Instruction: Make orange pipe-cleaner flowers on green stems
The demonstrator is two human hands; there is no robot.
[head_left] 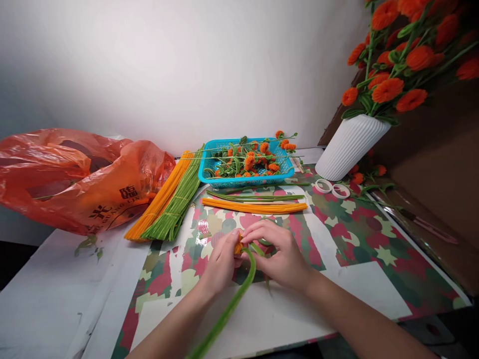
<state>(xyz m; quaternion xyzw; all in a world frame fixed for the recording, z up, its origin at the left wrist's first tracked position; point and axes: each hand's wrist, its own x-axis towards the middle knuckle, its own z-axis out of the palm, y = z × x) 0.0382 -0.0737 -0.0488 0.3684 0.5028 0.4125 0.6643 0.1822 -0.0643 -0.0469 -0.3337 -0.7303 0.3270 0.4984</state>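
Close together at the middle of the table are my two hands. My left hand (220,259) is closed round a small orange pipe-cleaner flower (238,244), pinched between thumb and fingers. A green pipe cleaner (234,304) runs from the flower, bends over and trails down toward the lower edge of the view. With fingers bent in a pinch, my right hand (279,252) grips the green pipe cleaner beside the flower. Its exact fingertip contact is partly hidden.
Bundles of orange (160,197) and green pipe cleaners (177,199) lie left, by an orange plastic bag (86,184). Behind stands a blue basket (245,182) of small flowers. A loose orange bundle (254,206), tape rolls (340,191) and a white vase (350,147) are also there.
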